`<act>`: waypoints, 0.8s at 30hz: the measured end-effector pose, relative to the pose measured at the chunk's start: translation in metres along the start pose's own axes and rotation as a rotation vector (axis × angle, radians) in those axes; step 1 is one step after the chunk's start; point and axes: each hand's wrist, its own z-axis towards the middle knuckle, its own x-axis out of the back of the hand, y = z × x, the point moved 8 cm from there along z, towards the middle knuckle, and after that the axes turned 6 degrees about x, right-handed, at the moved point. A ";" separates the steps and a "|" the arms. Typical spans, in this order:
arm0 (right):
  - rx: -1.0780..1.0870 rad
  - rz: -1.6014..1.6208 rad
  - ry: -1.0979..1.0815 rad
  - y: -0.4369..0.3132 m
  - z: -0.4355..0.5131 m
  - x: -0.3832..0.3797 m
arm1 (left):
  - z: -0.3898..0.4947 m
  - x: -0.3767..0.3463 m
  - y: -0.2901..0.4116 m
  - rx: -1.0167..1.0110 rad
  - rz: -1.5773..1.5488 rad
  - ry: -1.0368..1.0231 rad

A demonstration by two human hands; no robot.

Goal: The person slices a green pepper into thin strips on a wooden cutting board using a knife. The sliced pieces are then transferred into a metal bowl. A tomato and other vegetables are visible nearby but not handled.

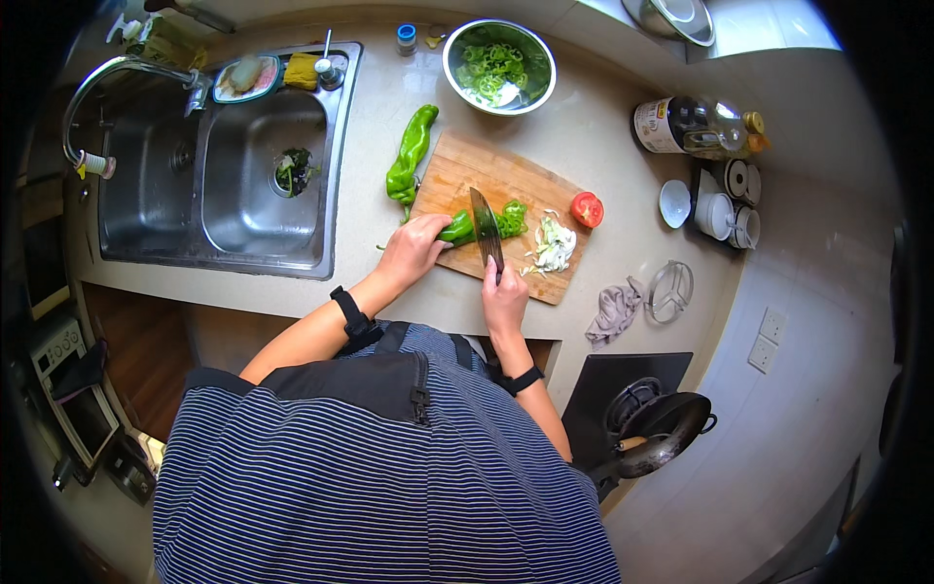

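Note:
My left hand (413,248) grips a green pepper (458,229) on a wooden cutting board (503,175). My right hand (504,293) holds a kitchen knife (484,223) by its handle, the blade against the pepper's cut side. Sliced pepper rings (512,219) lie just right of the blade. Chopped white pieces (553,245), perhaps garlic or onion, are heaped near the board's right end, and half a tomato (587,209) sits at its right edge. A whole green pepper (412,153) lies on the counter left of the board. Beyond the board, a steel bowl (541,77) contains more pepper rings.
A double steel sink (339,168) is at the left, with scraps at one drain. To the right are bottles (682,128), a small white bowl (674,204), a condiment rack (704,191), a crumpled cloth (615,310), a metal ring stand (670,292) and a wok (668,449) on the stove.

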 end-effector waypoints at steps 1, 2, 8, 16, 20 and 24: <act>-0.021 -0.008 -0.016 0.001 -0.002 0.003 | -0.001 0.000 0.001 -0.024 0.007 -0.004; -0.001 -0.015 -0.020 -0.002 -0.005 0.009 | -0.001 0.000 0.001 -0.046 0.014 -0.009; 0.038 -0.066 -0.075 -0.013 -0.010 0.021 | 0.000 -0.003 0.002 -0.070 0.020 -0.026; 0.077 -0.115 -0.161 -0.010 0.003 0.006 | 0.002 -0.006 -0.001 -0.074 0.016 -0.043; 0.075 -0.126 -0.065 -0.014 0.010 -0.016 | 0.004 -0.006 0.002 -0.072 0.000 -0.056; 0.021 -0.003 0.000 -0.006 0.012 -0.013 | 0.003 0.000 0.014 -0.114 0.019 -0.011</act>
